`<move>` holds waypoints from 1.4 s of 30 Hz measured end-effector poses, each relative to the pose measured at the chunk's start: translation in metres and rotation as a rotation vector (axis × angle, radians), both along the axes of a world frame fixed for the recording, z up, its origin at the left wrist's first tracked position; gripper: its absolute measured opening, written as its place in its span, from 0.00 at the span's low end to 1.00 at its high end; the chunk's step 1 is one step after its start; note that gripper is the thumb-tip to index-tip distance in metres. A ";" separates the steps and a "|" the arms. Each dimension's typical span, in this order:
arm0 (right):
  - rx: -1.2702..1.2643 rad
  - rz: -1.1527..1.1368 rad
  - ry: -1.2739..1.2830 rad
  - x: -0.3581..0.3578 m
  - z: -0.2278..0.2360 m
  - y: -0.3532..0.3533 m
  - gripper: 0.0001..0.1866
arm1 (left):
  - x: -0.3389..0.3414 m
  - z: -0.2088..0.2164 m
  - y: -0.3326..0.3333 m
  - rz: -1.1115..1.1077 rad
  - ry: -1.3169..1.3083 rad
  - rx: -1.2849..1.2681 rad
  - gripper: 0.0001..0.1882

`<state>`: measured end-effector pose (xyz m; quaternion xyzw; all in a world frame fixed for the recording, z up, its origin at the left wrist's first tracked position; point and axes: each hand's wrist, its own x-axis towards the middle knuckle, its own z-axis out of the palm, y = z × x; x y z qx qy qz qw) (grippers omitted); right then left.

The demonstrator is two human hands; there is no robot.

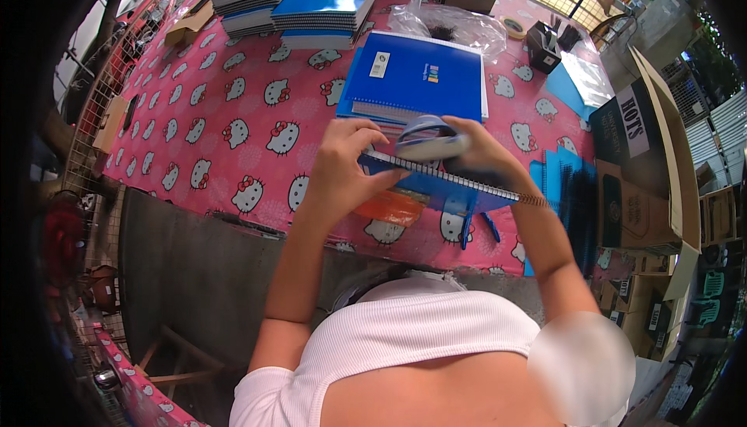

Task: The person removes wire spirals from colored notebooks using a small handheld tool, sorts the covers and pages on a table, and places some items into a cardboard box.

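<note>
A person's left hand (pixel 346 164) pinches the spiral-bound blue notebook (pixel 447 186) by its wire edge, raised over the table, while the right hand (pixel 475 151) grips a grey hand tool (pixel 429 139) at the coil; steadying the spine looks key. Stacked notebooks (pixel 323 7) crowd the pink cat-print tablecloth (pixel 226 115)
</note>
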<state>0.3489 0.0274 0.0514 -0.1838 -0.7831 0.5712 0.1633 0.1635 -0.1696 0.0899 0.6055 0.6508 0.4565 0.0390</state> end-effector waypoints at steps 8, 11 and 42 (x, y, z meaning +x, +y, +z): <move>0.252 0.052 -0.216 -0.037 0.027 -0.003 0.30 | -0.023 -0.010 -0.018 0.070 -0.182 0.029 0.20; 0.073 0.176 0.088 -0.038 0.031 -0.007 0.28 | -0.024 -0.025 -0.028 0.158 -0.554 -0.031 0.19; 0.763 -0.824 -0.592 0.119 -0.092 -0.025 0.30 | -0.047 -0.042 -0.013 -0.230 -1.146 0.140 0.07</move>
